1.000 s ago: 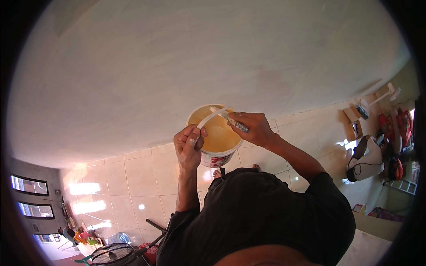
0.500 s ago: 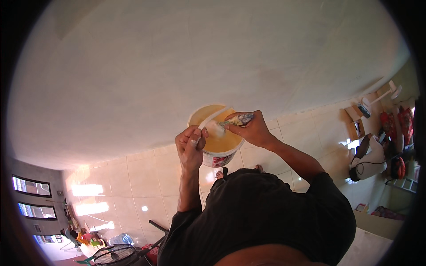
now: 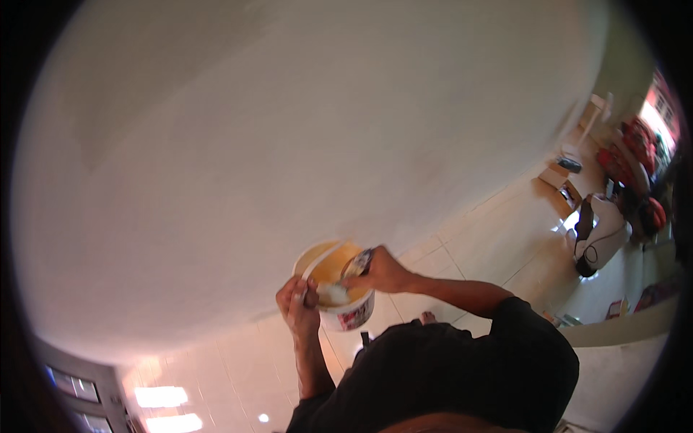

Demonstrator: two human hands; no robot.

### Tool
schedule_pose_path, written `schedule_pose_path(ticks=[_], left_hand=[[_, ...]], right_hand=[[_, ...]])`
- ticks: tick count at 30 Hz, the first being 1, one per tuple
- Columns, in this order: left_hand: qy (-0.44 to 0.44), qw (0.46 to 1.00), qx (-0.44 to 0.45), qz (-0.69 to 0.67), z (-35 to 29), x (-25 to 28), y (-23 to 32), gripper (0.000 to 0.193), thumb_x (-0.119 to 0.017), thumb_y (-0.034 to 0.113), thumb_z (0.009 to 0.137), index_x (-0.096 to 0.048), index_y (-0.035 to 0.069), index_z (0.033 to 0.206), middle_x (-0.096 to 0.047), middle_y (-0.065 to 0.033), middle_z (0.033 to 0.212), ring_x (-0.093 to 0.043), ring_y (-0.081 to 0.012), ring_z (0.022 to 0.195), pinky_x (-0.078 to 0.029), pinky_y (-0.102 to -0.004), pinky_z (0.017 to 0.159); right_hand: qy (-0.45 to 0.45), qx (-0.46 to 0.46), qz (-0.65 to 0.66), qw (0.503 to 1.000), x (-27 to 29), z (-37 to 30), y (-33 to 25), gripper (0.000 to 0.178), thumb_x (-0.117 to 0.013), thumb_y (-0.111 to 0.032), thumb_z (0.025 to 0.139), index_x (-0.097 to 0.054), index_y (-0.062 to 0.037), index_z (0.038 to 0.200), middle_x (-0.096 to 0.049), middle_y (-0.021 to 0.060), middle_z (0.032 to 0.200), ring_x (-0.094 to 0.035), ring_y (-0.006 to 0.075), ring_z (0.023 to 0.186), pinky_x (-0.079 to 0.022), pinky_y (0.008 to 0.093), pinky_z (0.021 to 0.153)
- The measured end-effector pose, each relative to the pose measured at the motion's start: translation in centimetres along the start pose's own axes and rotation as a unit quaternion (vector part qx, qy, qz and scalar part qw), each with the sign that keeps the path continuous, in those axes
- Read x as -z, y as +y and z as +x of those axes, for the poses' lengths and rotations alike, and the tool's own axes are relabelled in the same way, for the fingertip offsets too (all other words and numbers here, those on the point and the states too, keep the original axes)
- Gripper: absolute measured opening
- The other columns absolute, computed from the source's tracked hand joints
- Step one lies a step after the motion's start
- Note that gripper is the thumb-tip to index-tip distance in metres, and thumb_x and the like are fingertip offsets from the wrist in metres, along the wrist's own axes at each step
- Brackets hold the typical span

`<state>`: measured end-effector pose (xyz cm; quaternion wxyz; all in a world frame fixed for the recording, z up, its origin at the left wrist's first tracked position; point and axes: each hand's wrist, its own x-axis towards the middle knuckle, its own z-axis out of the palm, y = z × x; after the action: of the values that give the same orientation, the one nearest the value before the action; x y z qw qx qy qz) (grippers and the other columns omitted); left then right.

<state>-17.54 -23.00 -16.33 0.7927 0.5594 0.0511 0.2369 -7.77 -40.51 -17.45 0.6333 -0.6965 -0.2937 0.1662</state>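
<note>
A white bucket (image 3: 348, 318) with a yellowish inside hangs close to the wall in front of me. My left hand (image 3: 297, 302) is closed round its pale strap handle (image 3: 323, 259), at the bucket's left side. In my right hand (image 3: 385, 273), over the right rim, is a paintbrush (image 3: 359, 263) with a paint-smeared handle. Its whitish bristles point down and left, low in the bucket's mouth near my left hand. Blur hides whether they touch the bucket's inside or the paint.
A large pale wall (image 3: 303, 144) fills the view ahead. Light floor tiles (image 3: 498, 238) run along its foot. To the right lie an opened cardboard box (image 3: 560, 180), a white shape with a dark cord (image 3: 605, 234) and red patterned cloth (image 3: 639, 144). Windows (image 3: 74, 385) show at lower left.
The view has tilted, so hands and bucket sit lower in the picture. The brush's bristles have shifted from the bucket's middle toward its near rim, close to my left hand.
</note>
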Motion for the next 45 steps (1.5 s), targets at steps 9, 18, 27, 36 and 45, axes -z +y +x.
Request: schedule_pose_path(ticks=[9,18,27,36,45], left_hand=[[-0.026,0.999,-0.017,-0.035,0.2,-0.8,0.2,0.022,-0.055,0.015,0.087,-0.056,-0.002,0.073,-0.032,0.0078,0.05,-0.022,-0.0016,0.041,-0.015,-0.0215,0.04],[0.002,0.998,-0.029,-0.056,-0.4,-2.0,0.8,0.021,-0.055,0.015,0.087,-0.053,-0.001,0.073,-0.03,0.008,0.049,-0.019,-0.001,0.039,-0.012,-0.0218,0.037],[0.065,0.995,-0.077,-0.009,-1.0,-3.3,0.9,0.022,-0.054,0.015,0.087,-0.051,0.001,0.071,-0.033,0.0071,0.049,-0.019,0.0,0.039,-0.011,-0.0206,0.036],[0.103,0.988,-0.11,0.015,-1.1,-3.9,0.2,0.023,-0.052,0.018,0.088,-0.05,0.005,0.07,-0.028,0.0092,0.047,-0.02,-0.0006,0.037,-0.013,-0.0209,0.034],[0.133,0.984,-0.121,0.017,-1.2,-4.2,-0.4,0.024,-0.053,0.019,0.088,-0.05,0.003,0.07,-0.026,0.0094,0.046,-0.018,-0.0003,0.037,-0.012,-0.0207,0.034]], right_hand=[[0.101,0.091,-0.223,0.965,0.6,0.0,0.6,0.027,-0.073,-0.027,0.076,-0.069,-0.0056,0.093,-0.065,0.0151,0.066,-0.06,0.0185,0.055,-0.05,0.0294,0.059],[0.085,0.089,-0.021,0.992,7.5,-5.0,-5.9,0.019,-0.074,-0.017,0.077,-0.07,-0.0019,0.088,-0.07,0.0099,0.079,-0.062,0.0109,0.069,-0.05,0.0268,0.067],[0.512,0.318,-0.009,0.798,28.1,0.7,-14.3,0.016,-0.07,-0.014,0.08,-0.07,-0.0012,0.09,-0.066,0.0009,0.073,-0.057,0.0055,0.064,-0.048,0.0241,0.058],[0.618,0.444,-0.159,0.629,41.8,8.8,-19.3,0.021,-0.07,-0.02,0.079,-0.068,0.0008,0.084,-0.065,0.0079,0.064,-0.059,0.0103,0.057,-0.046,0.0266,0.054],[0.646,0.419,-0.23,0.595,44.0,11.9,-20.5,0.02,-0.069,-0.02,0.077,-0.069,-0.0018,0.085,-0.064,0.0141,0.062,-0.063,0.0224,0.054,-0.048,0.0314,0.052]])
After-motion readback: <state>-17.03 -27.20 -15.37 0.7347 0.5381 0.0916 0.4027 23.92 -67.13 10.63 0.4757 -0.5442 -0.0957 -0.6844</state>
